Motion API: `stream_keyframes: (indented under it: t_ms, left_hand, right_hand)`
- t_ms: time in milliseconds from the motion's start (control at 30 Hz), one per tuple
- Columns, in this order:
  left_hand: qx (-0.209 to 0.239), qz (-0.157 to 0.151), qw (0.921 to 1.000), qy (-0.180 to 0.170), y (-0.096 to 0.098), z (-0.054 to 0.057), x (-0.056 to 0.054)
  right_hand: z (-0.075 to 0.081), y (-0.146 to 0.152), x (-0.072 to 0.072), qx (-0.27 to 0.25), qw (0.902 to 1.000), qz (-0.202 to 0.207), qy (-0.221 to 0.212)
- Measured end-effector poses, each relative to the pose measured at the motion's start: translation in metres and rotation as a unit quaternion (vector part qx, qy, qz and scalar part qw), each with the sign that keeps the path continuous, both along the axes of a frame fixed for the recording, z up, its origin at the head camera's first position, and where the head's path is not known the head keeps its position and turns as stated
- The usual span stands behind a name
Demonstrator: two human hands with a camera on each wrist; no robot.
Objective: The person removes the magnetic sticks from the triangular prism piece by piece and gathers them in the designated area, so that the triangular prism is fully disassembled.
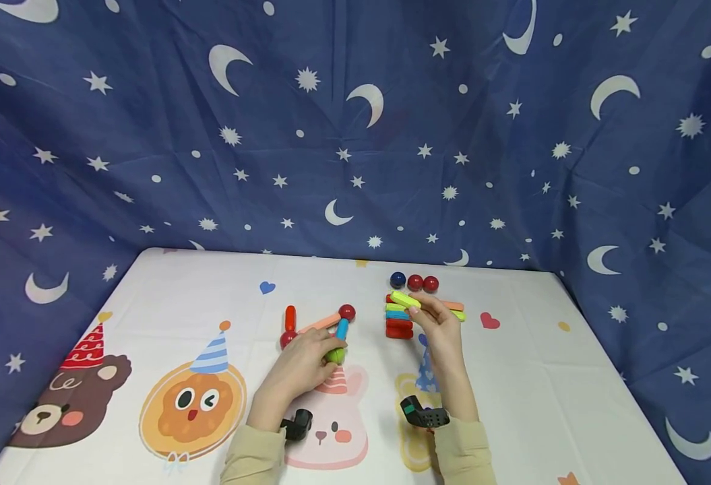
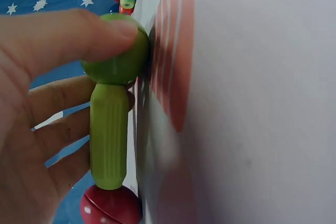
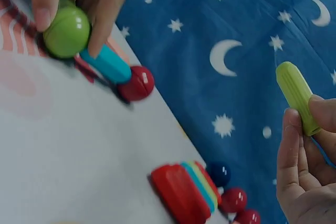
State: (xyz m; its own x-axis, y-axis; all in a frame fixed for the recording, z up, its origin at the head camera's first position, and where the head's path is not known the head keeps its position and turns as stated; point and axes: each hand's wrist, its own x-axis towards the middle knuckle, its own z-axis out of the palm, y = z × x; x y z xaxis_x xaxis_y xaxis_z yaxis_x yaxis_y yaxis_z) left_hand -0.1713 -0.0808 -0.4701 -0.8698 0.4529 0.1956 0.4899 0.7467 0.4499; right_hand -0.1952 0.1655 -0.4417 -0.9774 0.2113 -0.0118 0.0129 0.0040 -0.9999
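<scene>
In the head view my left hand [image 1: 306, 357] holds a green ball [image 1: 335, 356] low on the table, between thumb and fingers. A green ribbed rod [image 2: 108, 135] runs from that ball to a red ball [image 2: 111, 205] in the left wrist view. From the ball's far side a blue rod [image 1: 342, 329] points to another red ball [image 1: 347, 312]. An orange rod [image 1: 323, 322] and a red rod [image 1: 290, 318] belong to the same cluster. My right hand [image 1: 445, 330] pinches a yellow-green rod [image 3: 296, 95] by one end, raised above other rods.
Beneath the right hand lie red rods [image 1: 399, 329], a blue rod [image 1: 397, 314] and others side by side. Behind them sit a dark blue ball [image 1: 397, 279] and two red balls [image 1: 415, 282]. A starry blue curtain [image 1: 343, 135] borders the white tablecloth [image 1: 531, 404].
</scene>
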Motion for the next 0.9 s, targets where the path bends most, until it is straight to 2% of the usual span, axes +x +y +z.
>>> stream_keyframes:
  t_ms: [133,267,567,700,900]
  left_hand:
    - [-0.004,0.012,0.9997,0.022,-0.002,0.000,0.000]
    - [-0.001,0.014,0.9996,0.026,-0.005,0.001,0.000]
    - [-0.002,0.016,0.9998,0.013,-0.012,0.004,0.000]
    - [0.000,0.012,0.9999,0.003,-0.015,0.005,0.000]
    - [0.012,0.011,0.9995,-0.025,-0.019,0.006,0.002]
  right_hand:
    - [-0.010,0.010,0.007,-0.007,0.9998,-0.020,0.003]
    - [-0.017,0.016,0.012,-0.008,0.9992,-0.032,-0.021]
    - [-0.032,0.019,0.018,0.004,0.9934,-0.045,-0.105]
    - [-0.040,0.017,0.021,0.004,0.9914,-0.049,-0.121]
    - [-0.047,0.013,0.021,0.036,0.9889,-0.063,-0.130]
